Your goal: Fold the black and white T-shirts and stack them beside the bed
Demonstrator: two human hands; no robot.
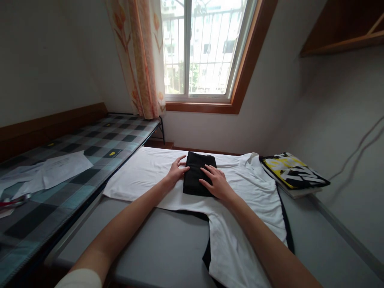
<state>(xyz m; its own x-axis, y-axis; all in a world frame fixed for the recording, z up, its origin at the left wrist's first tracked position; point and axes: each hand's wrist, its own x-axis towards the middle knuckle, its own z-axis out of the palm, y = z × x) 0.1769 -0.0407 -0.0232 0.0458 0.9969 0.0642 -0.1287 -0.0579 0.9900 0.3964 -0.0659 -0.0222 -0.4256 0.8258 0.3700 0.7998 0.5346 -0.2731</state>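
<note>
A black folded cloth [196, 176], a neat rectangle, lies on a white T-shirt [144, 172] spread flat. My left hand [177, 171] is at the left edge of the black cloth, fingers apart and touching its side. On top of the cloth's right part rests my right hand [216, 182], with its fingers spread flat. One white sleeve [228, 248] stretches toward me, and dark fabric shows from under the shirt's edges.
The shirt lies on a grey table [162, 240]. Folded clothes [295, 172] with a yellow, black and white print are stacked at the right. To the left is a checked mattress [129, 138] with papers [60, 170] on it. A window [207, 52] and curtain [144, 60] are behind.
</note>
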